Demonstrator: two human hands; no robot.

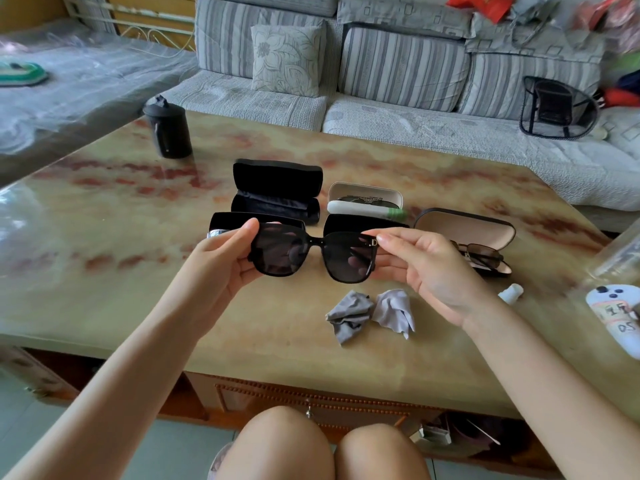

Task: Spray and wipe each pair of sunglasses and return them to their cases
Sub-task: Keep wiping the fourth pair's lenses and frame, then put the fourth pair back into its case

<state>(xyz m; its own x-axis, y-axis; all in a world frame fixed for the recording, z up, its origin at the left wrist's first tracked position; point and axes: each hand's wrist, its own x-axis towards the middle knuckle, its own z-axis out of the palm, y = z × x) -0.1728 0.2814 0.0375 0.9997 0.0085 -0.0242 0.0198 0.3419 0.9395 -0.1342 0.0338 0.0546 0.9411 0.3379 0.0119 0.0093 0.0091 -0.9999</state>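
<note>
Seated at a marbled counter, a person holds one pair of black sunglasses up above it, clear of the surface and in front of the cases. The left hand and right hand each pinch an outer corner of the frame, and the fingers grip nothing else. The step appears to be an inspection before or after wiping. It is best done by holding the frame edges only, so no prints land on the lenses, and tilting them to the light to find smears. One hand should keep a firm hold if the other lets go to reach for a cloth. Two crumpled grey cloths lie on the counter just below the right hand, and one small white bottle, probably the spray, lies near that wrist. Five open cases can be counted: a black case at the back, two further black cases partly hidden by the held pair, a white case and a tan-lined case. Three pairs of sunglasses show: the held one, a brown-lensed pair in the tan-lined case, and what looks like a dark pair in the white case.
</note>
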